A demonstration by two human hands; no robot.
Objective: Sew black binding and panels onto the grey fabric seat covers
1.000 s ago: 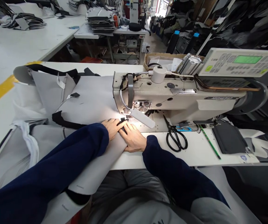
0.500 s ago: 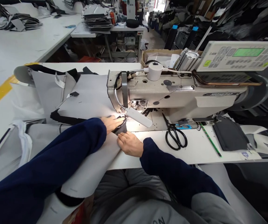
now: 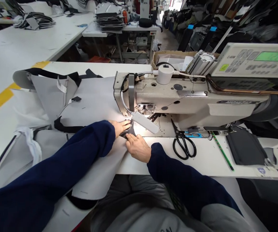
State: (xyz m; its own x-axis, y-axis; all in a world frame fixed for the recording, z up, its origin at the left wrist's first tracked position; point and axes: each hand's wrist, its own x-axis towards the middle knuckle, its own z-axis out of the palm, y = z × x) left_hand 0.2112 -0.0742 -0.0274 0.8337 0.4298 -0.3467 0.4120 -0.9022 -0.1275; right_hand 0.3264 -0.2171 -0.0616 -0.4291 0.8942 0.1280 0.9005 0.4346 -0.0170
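Observation:
Grey fabric [image 3: 97, 96] with black edging spreads left of the sewing machine [image 3: 168, 96] and hangs over the table's front edge. Close to the lit needle area, my left hand [image 3: 120, 127] lies on the work with its fingers spread. My right hand [image 3: 138, 147] is closed at the edge of a small dark piece [image 3: 129, 129], its fingertips pressed on it beside the grey fabric. A grey lamp bar [image 3: 145, 122] partly covers the view of the needle.
Black scissors [image 3: 184, 141], a green pencil [image 3: 222, 150] and a dark folded piece [image 3: 244, 145] lie right of my hands. A control panel [image 3: 255, 61] stands above the machine. Stacked pieces [image 3: 108, 17] rest on a table behind.
The camera view has shifted, so the machine sits slightly further right. The grey fabric hanging at the front has moved a little, and my right hand's fingers have shifted on the dark piece.

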